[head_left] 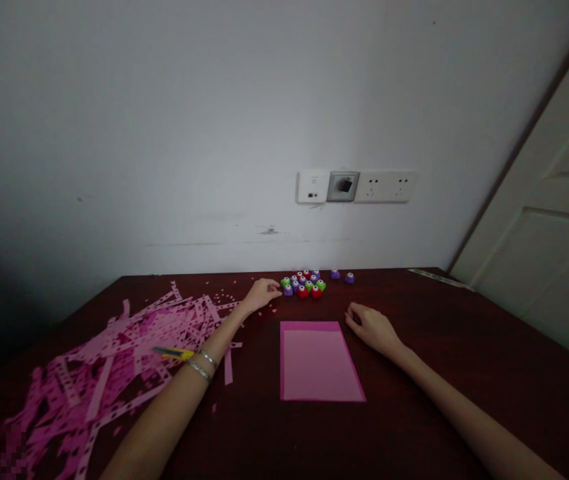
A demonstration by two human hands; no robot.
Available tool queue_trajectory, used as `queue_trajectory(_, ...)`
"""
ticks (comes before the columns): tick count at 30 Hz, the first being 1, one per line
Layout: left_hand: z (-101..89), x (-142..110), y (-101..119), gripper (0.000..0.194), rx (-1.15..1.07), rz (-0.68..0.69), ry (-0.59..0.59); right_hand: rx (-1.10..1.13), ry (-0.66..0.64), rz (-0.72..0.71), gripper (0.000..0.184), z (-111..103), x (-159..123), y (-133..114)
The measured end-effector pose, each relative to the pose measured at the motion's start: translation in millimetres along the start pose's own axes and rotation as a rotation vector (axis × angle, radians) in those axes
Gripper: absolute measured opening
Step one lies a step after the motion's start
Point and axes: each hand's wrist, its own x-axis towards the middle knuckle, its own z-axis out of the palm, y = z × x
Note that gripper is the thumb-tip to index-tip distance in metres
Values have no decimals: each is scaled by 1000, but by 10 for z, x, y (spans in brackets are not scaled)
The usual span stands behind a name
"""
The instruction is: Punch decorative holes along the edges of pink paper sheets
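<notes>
My left hand (263, 293) reaches to the left end of a cluster of small craft punches (302, 292) in red, green and purple. Its fingers are bent and a little apart, beside the nearest punches; whether they touch one is too small to tell. A stack of pink paper sheets (317, 367) lies flat in front of me, a lighter sheet on top of a darker one. Right of the stack's far corner, my right hand (372, 328) rests on the table with its fingers curled in and nothing visible in them.
Punched pink paper strips (109, 360) heap over the table's left side, with paper bits scattered near them. A yellow cutter knife (173, 353) lies there beside my left wrist. Two purple punches (342, 276) stand apart. A ruler-like strip (442, 278) lies at the back right, by the wall.
</notes>
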Motion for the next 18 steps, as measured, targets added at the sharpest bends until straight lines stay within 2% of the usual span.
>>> queue_trajectory(7, 80, 77, -20, 26, 32, 88, -52, 8, 13, 5, 16, 3, 5, -2)
queue_trajectory(18, 81, 142, -28, 30, 71, 108, -54, 6, -21, 21, 15, -36, 10, -27)
